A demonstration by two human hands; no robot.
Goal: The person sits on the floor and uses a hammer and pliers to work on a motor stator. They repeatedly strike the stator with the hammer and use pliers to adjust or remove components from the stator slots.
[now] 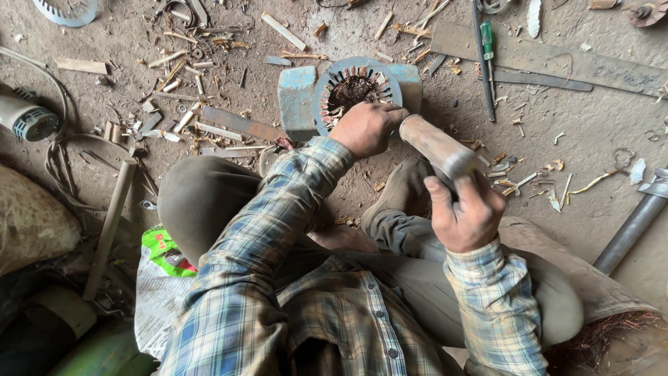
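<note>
Floor (pixel 598 132) of packed dirt fills the scene, strewn with wood splinters and metal scraps too many to count; one person sits on it, both knees drawn up, in a plaid shirt. One long flat metal bar (pixel 557 61) lies at the far right; one grey pipe (pixel 630 230) enters from the right edge; one wooden stick (pixel 110 226) leans at the near left; one grey cable (pixel 59 150) loops at the left beside one grey motor housing (pixel 26 118); one green and white bag (pixel 161 268) lies by the left knee. One motor stator (pixel 356 87), a round grey ring with slotted teeth and copper winding inside, stands on its edge in the middle of the floor, just beyond the knees, wedged between two blue-grey blocks (pixel 298 101), one at each side of it. One rusty flat strip (pixel 240 123) lies left of the blocks; one green-handled screwdriver (pixel 488 42) rests at the far right, on the metal bar's left end. One hammer (pixel 437 145), its wooden handle worn, slants from the stator's near right rim toward the person. Left hand (pixel 367 129) rests against the stator's near rim, its grip curled shut; what it pinches cannot be told, the fingers being hidden. Right hand (pixel 465 212) has its grip pressed tight around the hammer's handle end.
</note>
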